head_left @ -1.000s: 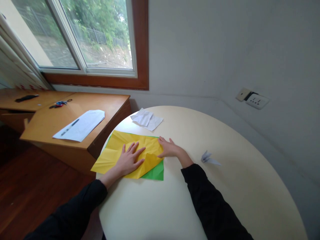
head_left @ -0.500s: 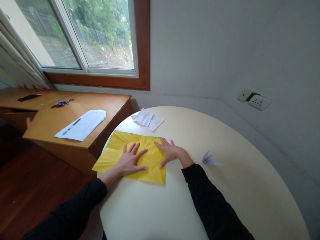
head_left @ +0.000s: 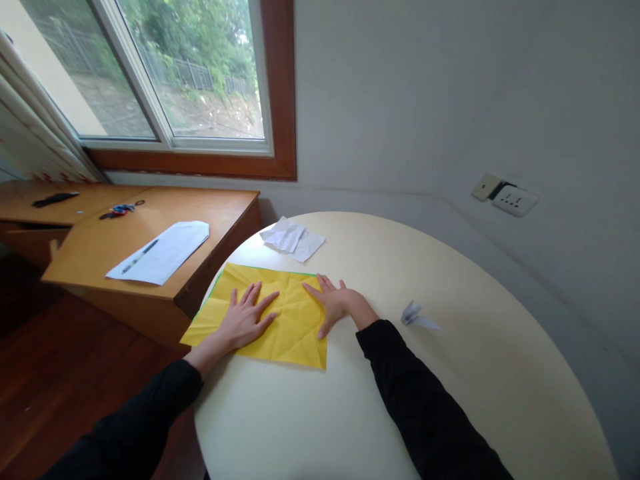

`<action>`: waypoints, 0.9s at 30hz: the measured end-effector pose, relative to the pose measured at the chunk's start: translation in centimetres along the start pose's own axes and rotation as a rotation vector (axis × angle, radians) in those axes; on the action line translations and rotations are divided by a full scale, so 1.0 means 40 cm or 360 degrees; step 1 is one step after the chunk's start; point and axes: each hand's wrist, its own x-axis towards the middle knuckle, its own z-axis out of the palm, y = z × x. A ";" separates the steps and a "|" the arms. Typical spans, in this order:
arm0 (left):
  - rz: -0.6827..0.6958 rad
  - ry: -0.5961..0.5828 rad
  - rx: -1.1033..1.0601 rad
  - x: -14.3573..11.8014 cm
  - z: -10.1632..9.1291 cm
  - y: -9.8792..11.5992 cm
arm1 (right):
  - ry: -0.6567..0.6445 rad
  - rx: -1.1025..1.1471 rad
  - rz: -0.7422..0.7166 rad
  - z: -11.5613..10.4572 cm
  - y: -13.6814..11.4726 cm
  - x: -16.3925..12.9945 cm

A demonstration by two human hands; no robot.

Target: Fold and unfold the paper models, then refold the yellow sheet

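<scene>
A creased yellow paper sheet point(head_left: 290, 320) lies flat on the round cream table point(head_left: 450, 380), at its left edge. A thin green rim shows along the sheet's far edge. My left hand point(head_left: 243, 319) rests palm down on the sheet's left half, fingers spread. Over the sheet's right edge my right hand point(head_left: 334, 303) also presses flat, fingers apart. Neither hand grips anything.
Crumpled white paper point(head_left: 293, 238) lies beyond the yellow sheet. A small folded white paper figure point(head_left: 416, 315) sits right of my right hand. A wooden desk point(head_left: 100, 247) at the left carries a white sheet with a pen point(head_left: 159, 252) and scissors point(head_left: 119, 209). A wall socket point(head_left: 514, 199) is at the right.
The folded yellow flap has been laid open, so the sheet now lies flat and covers the green area. My left hand slid left; my right hand moved onto the sheet's right edge.
</scene>
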 end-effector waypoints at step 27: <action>-0.0719 0.0069 -0.0047 -0.027 -0.014 -0.124 | 0.0025 0.0047 -0.0040 0.008 0.008 0.001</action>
